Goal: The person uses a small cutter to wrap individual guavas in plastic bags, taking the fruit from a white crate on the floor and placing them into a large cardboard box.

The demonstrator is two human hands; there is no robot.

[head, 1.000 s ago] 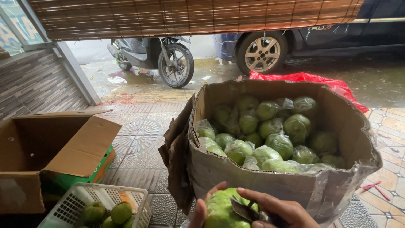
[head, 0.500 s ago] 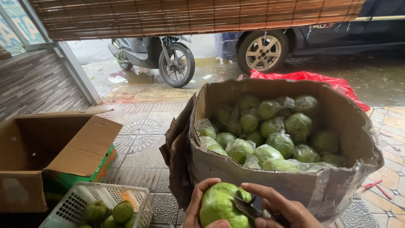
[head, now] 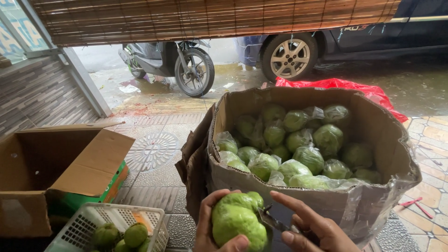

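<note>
Green guava point(head: 238, 223), lumpy and pale, sits at the near edge of the view, just in front of the large cardboard box point(head: 387, 154). Left hand point(head: 212, 228) cups it from the left: fingers curl around the far side, thumb presses the near lower face, so the hand is closed around the fruit. Right hand point(head: 312, 228) lies just right of the guava, index finger stretched out toward the fruit, other fingers folded around a small knife point(head: 275, 220); blade tip touches the guava's right side near the top. Box behind is filled with more guavas wrapped in clear plastic point(head: 298, 144). Near left: a white plastic basket point(head: 84, 228) holding a few bare guavas, and beside it an open empty carton point(head: 56, 163). Far side: a scooter point(head: 172, 63), a car wheel point(head: 289, 58), a red sheet point(head: 336, 85). Compared with one second ago, the guava is higher in view and more exposed, and the knife is now visible against it.
</note>
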